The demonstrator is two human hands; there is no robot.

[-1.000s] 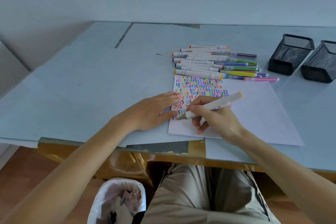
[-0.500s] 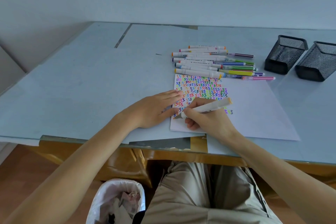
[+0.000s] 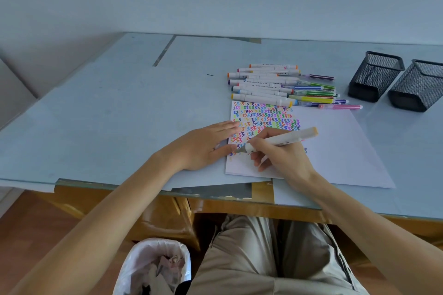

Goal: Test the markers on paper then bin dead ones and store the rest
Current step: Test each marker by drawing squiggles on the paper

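Near the front edge of the pale blue table (image 3: 100, 112), a white sheet of paper (image 3: 335, 151) lies flat, its upper left part filled with rows of small coloured zigzags (image 3: 263, 117); the right hand (image 3: 280, 153) is curled in a writing grip around a thick white marker (image 3: 280, 140), thumb and forefinger pinching the barrel close to the tip; the marker's long axis runs from lower left to upper right, the grey nib pointing down and left and meeting the paper at the sheet's left margin, just below the lowest zigzags, while the orange-capped rear end points up and right, raised off the page; the left hand (image 3: 203, 145) lies flat and open, palm down, holding nothing, with its fingertips resting on the left edge of the paper, just beside the nib; beyond the sheet's far edge a pile of markers (image 3: 275, 86) lies on the table, the thick white ones to the left and the thin coloured ones to the right, nearly all with their long axes running left to right, the nearest touching the top of the paper; at the far right two black mesh holders (image 3: 374, 79) stand side by side, well apart from the hands; below the table edge, beside the person's knee, a white-lined bin (image 3: 134, 261) holds crumpled scraps.
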